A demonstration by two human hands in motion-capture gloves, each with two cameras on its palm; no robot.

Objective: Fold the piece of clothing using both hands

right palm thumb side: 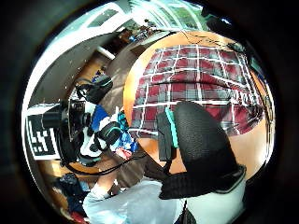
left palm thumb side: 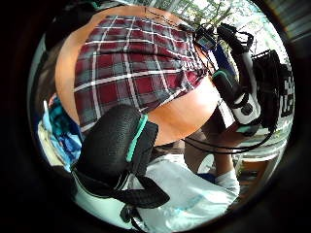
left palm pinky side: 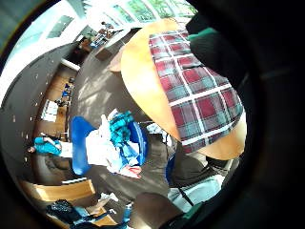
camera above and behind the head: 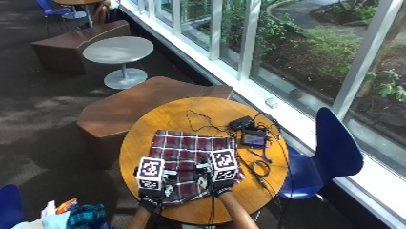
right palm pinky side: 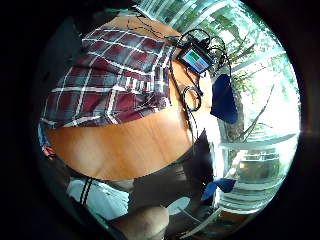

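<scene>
Now both hands, left (camera above and behind the head: 151, 196) and right (camera above and behind the head: 218, 185), hover apart above the plaid shirt's (camera above and behind the head: 190, 157) near edge on the round tabletop (camera above and behind the head: 146, 129); finger positions can't be made out.

One round wooden worktop (camera above and behind the head: 158, 119) carrying one plaid garment (camera above and behind the head: 190, 152) in dark red, grey and white, folded to a rectangle. Two gloved hands above the garment's near edge: the left hand (camera above and behind the head: 151, 198) and the right hand (camera above and behind the head: 218, 186). One small device with a lit screen (camera above and behind the head: 255, 139) among loose black cables (camera above and behind the head: 200, 119) on the worktop's far side. One blue chair (camera above and behind the head: 329, 152) beside the worktop. One smaller round grey table (camera above and behind the head: 118, 49) farther off. Two low brown benches: one (camera above and behind the head: 82, 40) behind the grey table, one (camera above and behind the head: 126, 107) beside the worktop.
</scene>
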